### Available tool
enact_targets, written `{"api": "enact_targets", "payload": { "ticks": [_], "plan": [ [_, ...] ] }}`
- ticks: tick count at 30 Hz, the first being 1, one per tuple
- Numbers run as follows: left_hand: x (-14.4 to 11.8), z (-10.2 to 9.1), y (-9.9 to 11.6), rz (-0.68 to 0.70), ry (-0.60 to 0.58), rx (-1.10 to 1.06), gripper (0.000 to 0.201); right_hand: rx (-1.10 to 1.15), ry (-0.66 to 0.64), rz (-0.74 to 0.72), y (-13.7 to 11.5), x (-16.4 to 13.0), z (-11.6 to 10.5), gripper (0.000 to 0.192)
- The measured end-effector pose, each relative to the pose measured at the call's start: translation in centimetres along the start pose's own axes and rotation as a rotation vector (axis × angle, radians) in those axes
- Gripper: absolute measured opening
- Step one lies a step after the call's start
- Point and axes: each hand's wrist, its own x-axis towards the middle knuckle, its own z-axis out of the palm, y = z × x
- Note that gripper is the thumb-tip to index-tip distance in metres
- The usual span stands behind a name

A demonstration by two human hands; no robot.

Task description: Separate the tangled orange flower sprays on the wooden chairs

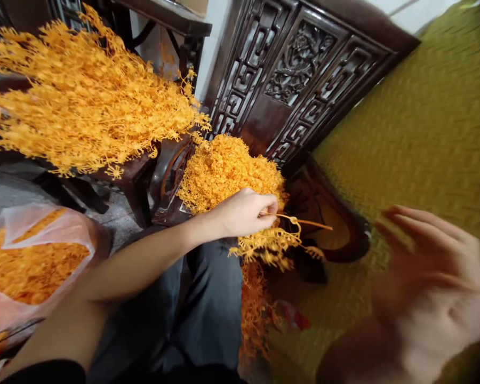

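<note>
— Pinching that thin orange stem (304, 221) so lightly looks risky, doesn't it?

— Yes. The left hand (246, 212) is clamped on it over the lap, thumb against fingers, with a bunch of orange sprigs (270, 245) hanging just below. A sharp tug could snap the stem or shake sprigs loose onto the floor.

— And the right hand (432, 277)?

— Blurred over the yellow mat (424, 122); I cannot tell whether it is apart or closed. Swinging back in fast, it might knock the stem.

— The pile (228, 165) behind?

— Close to the knuckles, easily snagged. The plastic bag (36, 256) sits well apart.
</note>
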Motion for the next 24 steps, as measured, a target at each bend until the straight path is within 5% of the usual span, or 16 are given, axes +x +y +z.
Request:
{"api": "enact_targets", "payload": {
  "ticks": [5, 9, 14, 20, 24],
  "plan": [
    [-0.8, -0.1, 0.8, 0.013, 0.066, 0.063, 0.011, -0.162, 0.060, 0.019, -0.5, 2.7, 2.6, 0.047],
    [-1.5, -0.7, 0.8, 0.149, 0.183, 0.435, 0.013, -0.384, 0.161, 0.060, -0.7, 4.2, 4.8, 0.041],
    [-2.2, -2.4, 0.5, 0.140, 0.096, 0.688, 0.024, -0.882, 0.011, 0.013, -1.0, 4.9, 4.3, 0.037],
    [-3.6, -5.6, -1.3, 0.086, -0.217, 0.443, 0.030, -0.653, -0.326, -0.151, 0.2, 4.6, 1.0, 0.036],
    [-4.6, -7.7, -1.3, 0.133, -0.300, 0.155, 0.019, -0.526, -0.460, -0.201, 0.2, 3.4, -0.7, 0.029]
  ]
}}
